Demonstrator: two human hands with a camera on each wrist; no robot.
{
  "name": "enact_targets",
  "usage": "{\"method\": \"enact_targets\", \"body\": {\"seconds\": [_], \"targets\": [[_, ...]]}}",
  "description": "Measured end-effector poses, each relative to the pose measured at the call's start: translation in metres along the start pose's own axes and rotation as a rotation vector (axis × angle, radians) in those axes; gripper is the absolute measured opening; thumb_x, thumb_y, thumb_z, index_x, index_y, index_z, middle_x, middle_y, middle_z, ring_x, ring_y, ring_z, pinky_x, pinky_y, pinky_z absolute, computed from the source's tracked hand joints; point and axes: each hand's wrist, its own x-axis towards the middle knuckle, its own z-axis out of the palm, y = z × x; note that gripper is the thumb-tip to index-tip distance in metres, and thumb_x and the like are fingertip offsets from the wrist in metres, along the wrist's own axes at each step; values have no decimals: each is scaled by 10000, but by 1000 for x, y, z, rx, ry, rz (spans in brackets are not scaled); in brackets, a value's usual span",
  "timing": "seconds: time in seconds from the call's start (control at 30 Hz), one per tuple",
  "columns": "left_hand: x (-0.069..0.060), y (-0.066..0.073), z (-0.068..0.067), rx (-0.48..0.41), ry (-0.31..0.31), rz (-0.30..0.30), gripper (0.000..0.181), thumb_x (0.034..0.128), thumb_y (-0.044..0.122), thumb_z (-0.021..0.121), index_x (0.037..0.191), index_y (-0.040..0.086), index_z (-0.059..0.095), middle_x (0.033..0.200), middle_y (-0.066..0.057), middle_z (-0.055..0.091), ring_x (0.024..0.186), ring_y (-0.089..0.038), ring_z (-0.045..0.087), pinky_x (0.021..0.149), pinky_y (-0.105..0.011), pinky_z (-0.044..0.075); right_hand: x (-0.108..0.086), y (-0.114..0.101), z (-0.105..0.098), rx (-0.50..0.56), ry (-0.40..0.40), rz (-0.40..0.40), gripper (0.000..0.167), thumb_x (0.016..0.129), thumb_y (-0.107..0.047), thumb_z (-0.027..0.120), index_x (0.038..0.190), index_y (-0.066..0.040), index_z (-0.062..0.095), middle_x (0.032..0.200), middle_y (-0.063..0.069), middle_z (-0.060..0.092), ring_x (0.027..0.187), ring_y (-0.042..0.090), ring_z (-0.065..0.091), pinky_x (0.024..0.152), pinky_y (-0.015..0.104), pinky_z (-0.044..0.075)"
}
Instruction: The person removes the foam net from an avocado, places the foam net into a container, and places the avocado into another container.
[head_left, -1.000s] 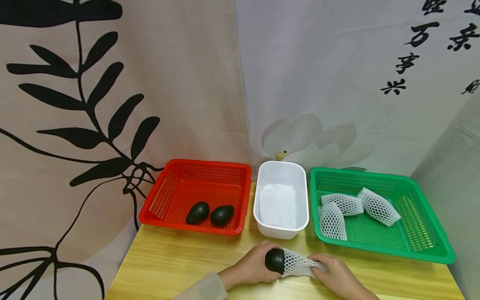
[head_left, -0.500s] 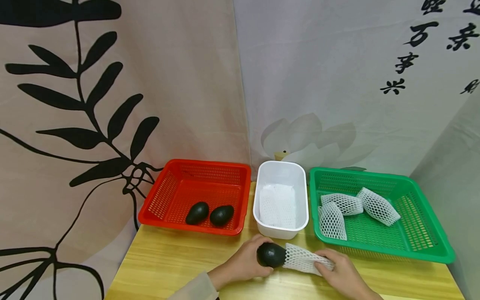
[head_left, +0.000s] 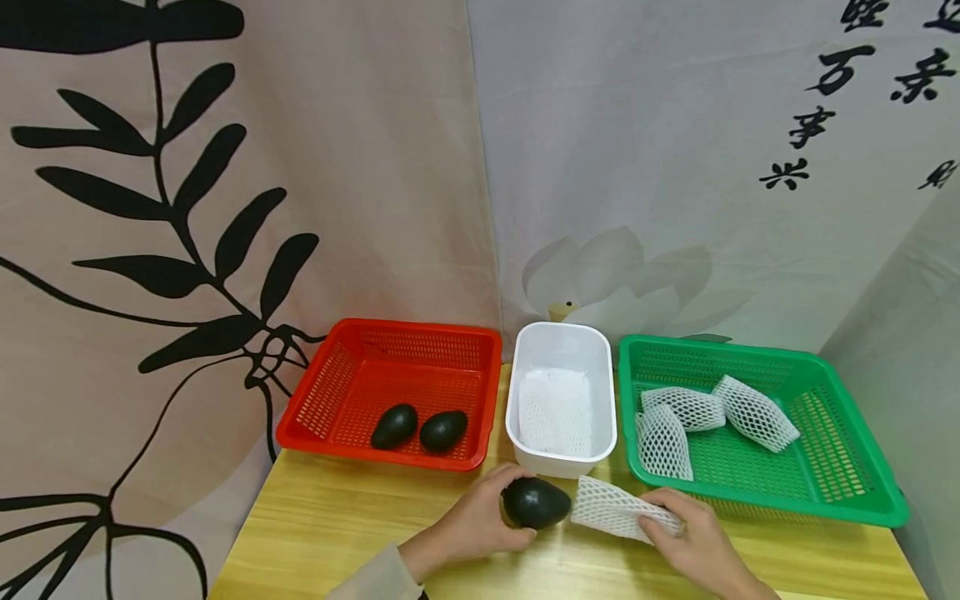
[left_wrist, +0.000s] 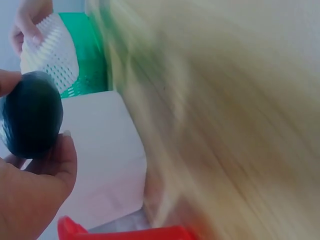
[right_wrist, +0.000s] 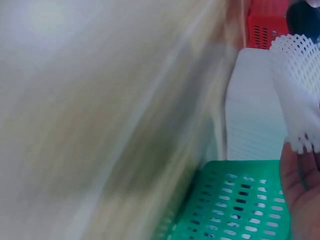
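Observation:
In the head view my left hand (head_left: 480,518) grips a dark avocado (head_left: 536,502), its rounded end facing right. My right hand (head_left: 697,537) pinches the right end of a white foam net sleeve (head_left: 618,508), whose other end faces the avocado across a small gap. The left wrist view shows the same avocado (left_wrist: 33,116) between thumb and fingers of the left hand (left_wrist: 35,192). In the right wrist view the net sleeve (right_wrist: 297,85) extends from the fingers of the right hand (right_wrist: 305,200).
A red basket (head_left: 420,463) at the left holds two avocados (head_left: 395,426). Between the baskets stands a white bin (head_left: 562,467). The green basket (head_left: 780,502) at the right holds several net sleeves (head_left: 756,413). Behind the wooden table (head_left: 315,517) hangs a printed cloth (head_left: 390,167).
The avocado has come out of the net sleeve. My left hand has moved left with it, while my right hand has shifted slightly right with the sleeve.

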Motion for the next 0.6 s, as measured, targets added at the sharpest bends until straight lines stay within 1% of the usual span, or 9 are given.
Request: {"method": "enact_targets", "body": {"seconds": [0.17,0.3,0.33,0.43,0.6], "targets": [[1,6,-6,-5,30,30,666,749,125,919,1332,239,618,1263,104,616,1123,-97,599,1002,-334,517,5,-2,-5,35,39,-67,495,656,183,851,1031,-125,753,963,5,749,866,64,682,790,101,503],[1,10,-12,-9,49,59,685,732,119,926,1332,244,620,1278,114,621,1128,-106,605,1000,-344,521,11,-3,-10,57,76,-124,543,598,224,840,1020,-105,751,955,28,751,877,47,680,789,112,512],[0,11,-13,-7,54,70,694,726,119,928,1335,243,619,1286,116,623,1135,-107,608,1017,-355,509,12,-3,-11,67,85,-138,547,587,234,832,1015,-96,750,953,34,749,879,41,678,789,113,512],[-1,13,-18,6,79,109,712,715,119,927,1343,239,613,1307,111,622,1141,-115,615,1016,-371,515,17,-5,-14,101,126,-195,548,544,265,798,990,-50,746,932,65,741,860,51,669,776,125,515],[-1,16,-28,9,135,193,715,700,88,920,1338,209,620,1310,52,634,1128,-144,632,986,-385,546,27,-11,-17,176,177,-245,489,547,274,755,965,21,738,915,102,735,851,54,667,741,133,529]]}}
